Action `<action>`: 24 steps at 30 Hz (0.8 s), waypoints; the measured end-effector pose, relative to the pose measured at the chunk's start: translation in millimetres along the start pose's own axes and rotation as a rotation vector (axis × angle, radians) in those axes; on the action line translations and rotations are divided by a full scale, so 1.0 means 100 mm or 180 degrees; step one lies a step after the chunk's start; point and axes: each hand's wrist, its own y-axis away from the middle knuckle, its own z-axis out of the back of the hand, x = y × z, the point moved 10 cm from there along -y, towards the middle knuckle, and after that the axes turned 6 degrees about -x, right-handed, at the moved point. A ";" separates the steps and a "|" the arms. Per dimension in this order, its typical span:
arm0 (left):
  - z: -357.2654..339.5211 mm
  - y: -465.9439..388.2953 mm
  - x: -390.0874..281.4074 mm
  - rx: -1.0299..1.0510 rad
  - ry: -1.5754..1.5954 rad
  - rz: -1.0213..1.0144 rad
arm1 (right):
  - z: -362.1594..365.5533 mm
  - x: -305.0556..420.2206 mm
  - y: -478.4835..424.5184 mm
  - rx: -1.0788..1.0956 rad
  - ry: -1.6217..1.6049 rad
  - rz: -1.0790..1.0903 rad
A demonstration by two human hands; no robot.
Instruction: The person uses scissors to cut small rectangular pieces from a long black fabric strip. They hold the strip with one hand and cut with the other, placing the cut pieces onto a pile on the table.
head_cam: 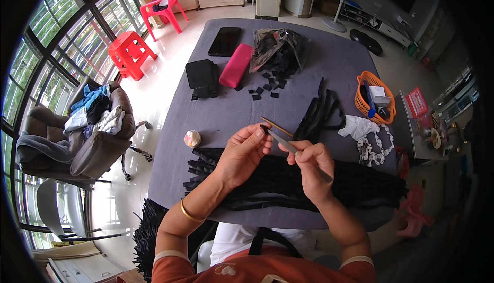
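Observation:
My left hand pinches a small black piece between thumb and fingers above the table. In my right hand is a flat, tapered grey metal tool, its tip touching or very close to that piece; its exact kind is unclear. Just beyond my hands lies a thin wooden stick, partly covered by them. Under my forearms a thick bundle of long black fabric strips stretches across the near side of the table. More black strips lie loosely to the right.
On the grey-covered table are small black squares, a filled plastic bag, a pink case, a black phone, a black pouch, a small round jar, white cloth and an orange basket.

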 end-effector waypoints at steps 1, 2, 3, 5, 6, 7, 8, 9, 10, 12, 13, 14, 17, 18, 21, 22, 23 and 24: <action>0.02 0.00 -0.02 -0.0012 -0.0031 -0.0078 | -0.02 0.02 0.00 0.0026 0.0131 0.0047; 0.03 -0.01 -0.02 -0.0033 -0.0012 -0.0106 | -0.06 0.09 0.00 0.0080 0.0418 0.0302; 0.07 0.00 -0.02 -0.0091 0.0032 -0.0143 | -0.12 0.15 0.02 0.0237 0.0880 0.0715; 0.08 0.00 0.00 -0.0107 0.0118 -0.0120 | -0.30 0.33 0.08 0.0423 0.1770 0.1595; 0.09 0.01 0.00 -0.0111 0.0183 -0.0080 | -0.36 0.35 0.09 0.0455 0.1917 0.1736; 0.07 0.01 -0.02 -0.0092 0.0231 -0.0053 | -0.40 0.38 0.10 0.0475 0.2059 0.1911; 0.08 0.04 -0.04 -0.0288 0.0161 0.0041 | -0.41 0.38 0.11 0.0476 0.2091 0.1985; 0.09 0.07 -0.10 -0.0327 0.0102 -0.0048 | -0.40 0.37 0.09 0.0486 0.2048 0.1858; 0.11 0.10 -0.17 -0.0368 0.0041 -0.0138 | -0.39 0.34 0.08 0.0534 0.1897 0.1696; 0.20 0.18 -0.39 -0.0375 -0.0018 -0.0509 | -0.38 0.32 0.07 0.0470 0.1488 0.1340; 0.24 0.20 -0.59 -0.0273 0.0047 -0.0867 | -0.34 0.30 0.06 0.0340 0.1248 0.1139; 0.34 0.29 -0.68 -0.0521 -0.0064 -0.0956 | -0.32 0.27 0.06 0.0322 0.1022 0.0998; 0.46 0.57 -0.62 -0.0567 -0.0643 -0.0986 | -0.37 0.13 0.02 0.0376 0.1065 0.0279; 0.48 0.67 -0.46 -0.0521 -0.0933 -0.0830 | -0.39 0.07 0.00 0.0392 0.1220 0.0083; 0.43 0.84 -0.04 -0.0046 -0.1586 -0.0378 | -0.62 -0.05 -0.07 0.0892 0.1640 -0.0003; 0.38 0.85 0.05 0.0182 -0.1720 -0.0306 | -0.66 -0.17 -0.08 0.0858 0.1451 -0.0282; 0.32 0.87 0.07 0.0399 -0.1683 -0.0336 | -0.72 -0.29 -0.08 0.0884 0.1279 -0.0562; 0.32 0.85 0.09 0.0446 -0.1676 -0.0276 | -0.81 -0.34 -0.09 0.0946 0.1221 -0.0602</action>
